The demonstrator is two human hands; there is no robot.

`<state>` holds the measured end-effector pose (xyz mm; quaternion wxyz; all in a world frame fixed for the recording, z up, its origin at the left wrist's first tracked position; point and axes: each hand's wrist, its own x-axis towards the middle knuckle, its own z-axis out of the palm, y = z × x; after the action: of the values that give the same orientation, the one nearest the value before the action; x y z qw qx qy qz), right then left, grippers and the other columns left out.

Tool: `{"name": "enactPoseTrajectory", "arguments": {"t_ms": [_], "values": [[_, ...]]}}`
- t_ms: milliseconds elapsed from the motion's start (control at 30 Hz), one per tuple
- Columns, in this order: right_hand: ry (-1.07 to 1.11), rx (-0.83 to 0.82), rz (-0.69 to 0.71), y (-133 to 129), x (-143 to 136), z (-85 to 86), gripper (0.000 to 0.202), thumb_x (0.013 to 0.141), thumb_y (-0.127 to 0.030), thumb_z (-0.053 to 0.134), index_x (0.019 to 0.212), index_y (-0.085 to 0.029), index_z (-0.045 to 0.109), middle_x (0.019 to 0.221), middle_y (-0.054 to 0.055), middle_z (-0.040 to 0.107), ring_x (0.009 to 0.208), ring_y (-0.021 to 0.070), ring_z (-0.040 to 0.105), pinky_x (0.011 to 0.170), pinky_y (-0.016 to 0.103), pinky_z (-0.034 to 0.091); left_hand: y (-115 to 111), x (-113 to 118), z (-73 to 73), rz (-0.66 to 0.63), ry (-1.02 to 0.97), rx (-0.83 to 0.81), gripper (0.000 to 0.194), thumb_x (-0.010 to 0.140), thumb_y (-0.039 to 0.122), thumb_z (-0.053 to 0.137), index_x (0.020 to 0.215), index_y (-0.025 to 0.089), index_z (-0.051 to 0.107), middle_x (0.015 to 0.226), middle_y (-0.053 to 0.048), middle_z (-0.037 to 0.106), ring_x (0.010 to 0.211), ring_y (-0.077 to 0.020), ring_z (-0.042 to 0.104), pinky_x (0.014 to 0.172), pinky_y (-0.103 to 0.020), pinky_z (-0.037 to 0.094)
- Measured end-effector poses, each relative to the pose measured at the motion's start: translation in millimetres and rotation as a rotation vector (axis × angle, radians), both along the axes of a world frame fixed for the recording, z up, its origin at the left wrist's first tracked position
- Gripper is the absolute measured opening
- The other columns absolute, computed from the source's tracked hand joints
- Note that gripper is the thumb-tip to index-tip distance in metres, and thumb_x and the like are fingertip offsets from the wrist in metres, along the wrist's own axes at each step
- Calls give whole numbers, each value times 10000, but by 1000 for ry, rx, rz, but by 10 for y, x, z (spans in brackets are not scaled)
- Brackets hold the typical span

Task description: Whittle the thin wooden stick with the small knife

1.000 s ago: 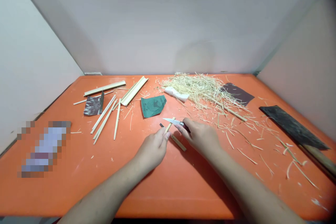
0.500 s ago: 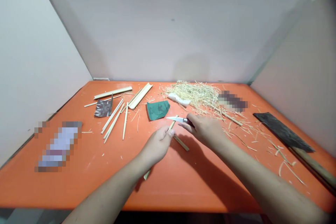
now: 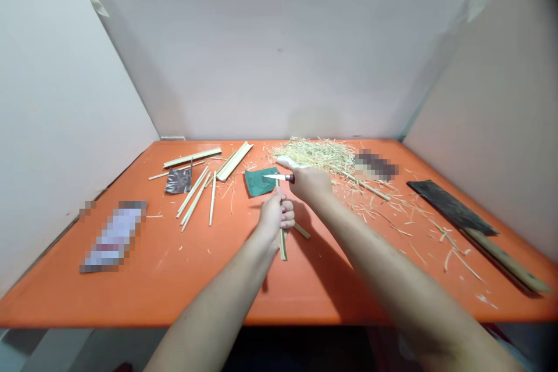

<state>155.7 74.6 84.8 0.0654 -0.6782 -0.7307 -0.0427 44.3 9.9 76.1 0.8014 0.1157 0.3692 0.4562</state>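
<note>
My left hand (image 3: 275, 218) is wrapped round a narrow bamboo strip (image 3: 283, 247), which points away from me with its near end sticking out below the fist. In my right hand (image 3: 313, 187) is a small knife (image 3: 279, 177) with a dark handle and a pointed blade. The blade lies crosswise at the strip's far end, tip to the left; whether it touches the strip I cannot tell. Just beyond them lies a green piece of sandpaper (image 3: 257, 185). Another bamboo strip (image 3: 302, 231) rests on the table to the right of my left hand.
Thin bamboo sticks (image 3: 192, 197) and wider split pieces (image 3: 235, 161) lie left on the orange table (image 3: 174, 296). A heap of shavings (image 3: 322, 153) is at the back, beside a white piece (image 3: 288, 161). A cleaver (image 3: 453, 206) lies right; dark sandpaper (image 3: 178, 181) lies left.
My left hand has turned, so the strip now points straight ahead instead of slanting right. My right hand has moved the knife left and farther away. The view has shifted slightly.
</note>
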Motion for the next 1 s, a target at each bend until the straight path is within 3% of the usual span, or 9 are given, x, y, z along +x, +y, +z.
{"name": "enactPoseTrajectory", "arguments": {"t_ms": [100, 200, 300, 400, 500, 600, 733, 800, 1000], "values": [[45, 7, -99, 176, 142, 163, 344, 967, -373, 536, 1168, -196, 753, 946, 167, 763, 881, 256, 713, 723, 304, 443, -129, 101, 84, -15, -6, -14, 351, 1059, 391, 409, 764, 215, 338, 510, 126, 210, 311, -21, 152, 311, -112, 108], [101, 27, -245, 337, 480, 360, 371, 940, -392, 575, 1050, -93, 766, 957, 254, 734, 919, 309, 706, 745, 344, 456, -281, 121, 107, -81, -8, -4, 338, 1075, 378, 345, 783, 211, 375, 502, 115, 256, 302, -28, 168, 299, -121, 79], [180, 39, -306, 389, 759, 419, 292, 914, -350, 583, 954, -119, 758, 924, 224, 724, 877, 308, 694, 712, 345, 441, -282, 34, 60, -26, 47, 27, 325, 1084, 371, 330, 806, 211, 381, 500, 117, 264, 301, -25, 163, 302, -115, 87], [279, 13, -273, 302, 810, 286, 188, 857, -316, 612, 786, -174, 711, 770, 132, 687, 742, 262, 650, 631, 319, 395, -150, -103, -7, -52, 57, 108, 366, 1032, 480, 480, 801, 213, 385, 504, 121, 275, 306, -18, 168, 301, -107, 94], [413, -24, -173, 132, 683, 63, 216, 837, -342, 618, 678, -197, 630, 615, 46, 588, 600, 189, 553, 552, 288, 336, -22, -222, -74, -165, -17, 186, 417, 980, 523, 573, 778, 215, 377, 500, 119, 272, 315, -17, 138, 298, -106, 77], [605, -53, -49, -40, 510, -122, 275, 899, -442, 553, 779, -208, 634, 581, -12, 533, 501, 125, 463, 495, 258, 320, 39, -312, -175, -325, -144, 211, 403, 981, 487, 581, 767, 214, 377, 498, 116, 274, 336, -21, 62, 291, -116, 54], [1229, -257, 173, -184, 366, -255, 475, 859, -630, 596, 1069, -208, 657, 608, -36, 560, 370, 88, 360, 379, 255, 265, 61, -375, -370, -475, -237, 223, 338, 978, 426, 594, 795, 208, 412, 508, 115, 290, 373, -30, -7, 284, -117, 63], [1395, -303, 205, -218, 332, -298, 543, 791, -662, 677, 1073, -198, 666, 639, -29, 587, 356, 73, 345, 355, 254, 242, 67, -371, -473, -496, -203, 222, 339, 973, 450, 591, 810, 212, 413, 515, 115, 299, 377, -34, -2, 283, -111, 87], [1474, -158, 141, -270, 283, -439, 461, 649, -555, 846, 849, -185, 659, 663, -33, 568, 442, 63, 393, 393, 237, 311, 31, -282, -665, -473, 97, 296, 425, 913, 620, 590, 856, 234, 422, 519, 119, 316, 360, -38, 83, 290, -108, 158]]}}
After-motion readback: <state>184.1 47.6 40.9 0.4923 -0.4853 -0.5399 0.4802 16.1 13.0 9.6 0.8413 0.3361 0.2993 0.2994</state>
